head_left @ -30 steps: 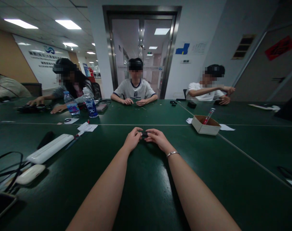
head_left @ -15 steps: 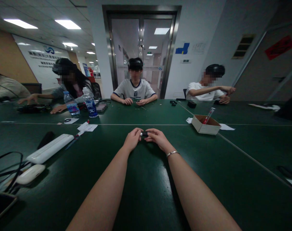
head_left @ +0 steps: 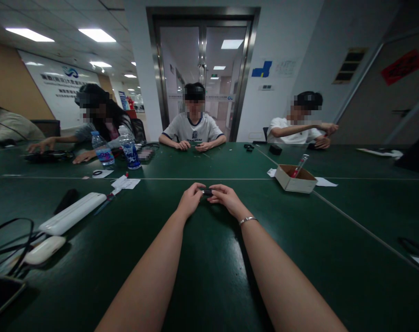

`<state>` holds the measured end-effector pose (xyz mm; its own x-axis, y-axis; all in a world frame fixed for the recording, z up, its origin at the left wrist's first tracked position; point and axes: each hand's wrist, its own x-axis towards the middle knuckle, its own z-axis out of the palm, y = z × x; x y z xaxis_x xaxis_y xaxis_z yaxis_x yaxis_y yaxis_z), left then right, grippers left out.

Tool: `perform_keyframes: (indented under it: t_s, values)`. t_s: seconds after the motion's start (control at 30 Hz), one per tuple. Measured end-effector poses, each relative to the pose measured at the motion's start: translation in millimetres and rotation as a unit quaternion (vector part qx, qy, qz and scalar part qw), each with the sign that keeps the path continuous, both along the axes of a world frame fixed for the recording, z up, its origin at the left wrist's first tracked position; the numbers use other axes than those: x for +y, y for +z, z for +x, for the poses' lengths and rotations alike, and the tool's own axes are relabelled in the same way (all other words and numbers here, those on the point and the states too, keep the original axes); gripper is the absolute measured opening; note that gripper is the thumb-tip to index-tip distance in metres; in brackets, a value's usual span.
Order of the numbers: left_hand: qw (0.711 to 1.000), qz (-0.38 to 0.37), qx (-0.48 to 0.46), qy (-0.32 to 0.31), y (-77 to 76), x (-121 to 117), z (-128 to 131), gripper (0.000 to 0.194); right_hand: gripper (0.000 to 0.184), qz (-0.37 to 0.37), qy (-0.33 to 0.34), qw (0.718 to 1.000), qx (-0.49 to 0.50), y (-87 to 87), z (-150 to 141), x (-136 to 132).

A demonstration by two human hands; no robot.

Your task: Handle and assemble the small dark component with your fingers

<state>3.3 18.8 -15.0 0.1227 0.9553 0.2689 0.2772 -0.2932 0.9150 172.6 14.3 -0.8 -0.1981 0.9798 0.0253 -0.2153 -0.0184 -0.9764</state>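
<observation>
Between my two hands, just above the green table [head_left: 209, 258], is a small black stick-shaped object [head_left: 207, 192] with a silvery end on its left; its exact kind is too small to tell. My left hand [head_left: 191, 199] pinches the silvery end with thumb and fingertips. On the other side, my right hand [head_left: 226, 199] grips the black part, its fingers bent over it and hiding some of it. A silver bracelet [head_left: 248, 221] sits on my right wrist.
At right stands an open cardboard box [head_left: 295, 180] holding a clear tube. To the left lie a long white case [head_left: 73, 214], a rounded white object [head_left: 44, 250], black cables and paper slips. Two bottles [head_left: 129, 148] stand farther back. Several people sit around the table.
My left fingers have shifted slightly at the silvery end, and the small object is turned a little between my hands. My arms stay where they were.
</observation>
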Motion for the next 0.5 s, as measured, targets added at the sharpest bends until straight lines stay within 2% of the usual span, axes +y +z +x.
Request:
perform_keyframes:
  t_s: [0.27,0.5]
  values:
    - [1.0,-0.001,0.005,0.003,3.5,-2.6,0.3,0.025,0.014,-0.001,0.002,1.0,0.001,-0.3,1.4,0.5]
    - [1.0,0.02,-0.007,0.019,-1.9,1.2,-0.8,0.024,0.015,-0.005,0.0,1.0,0.01,-0.5,0.8,0.0]
